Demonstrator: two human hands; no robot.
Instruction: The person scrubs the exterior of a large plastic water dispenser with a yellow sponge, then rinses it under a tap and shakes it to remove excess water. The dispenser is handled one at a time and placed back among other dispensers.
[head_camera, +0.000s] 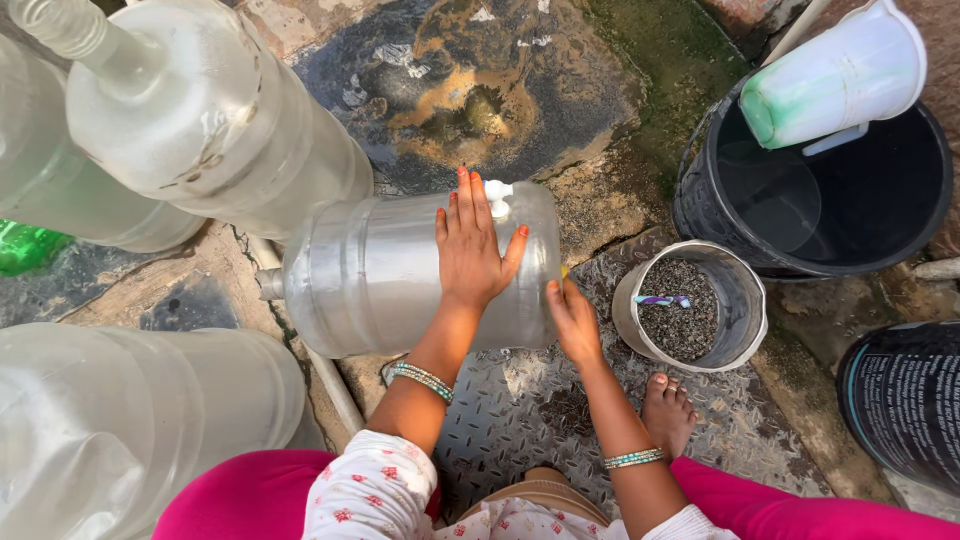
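On the metal chequer plate (520, 400) at the person's feet, a large clear water jug (400, 270) lies on its side, its neck pointing left and its white tap on top. The left hand (470, 245) presses flat on its wall, fingers spread apart; the right hand (575, 320) cups its base, fingers curled against it. This looks like steadying or rolling the jug during cleaning, beside a pot of grit (685, 305) and a black bucket (700, 200); turning it further calls for firm grip on both sides.

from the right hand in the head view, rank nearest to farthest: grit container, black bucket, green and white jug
Measured from the right hand, which rests on the end of the lying clear water jar:
1. Grit container, just to its right on the metal plate.
2. Black bucket, beyond the container, upper right.
3. Green and white jug, resting on the bucket's rim, top right.
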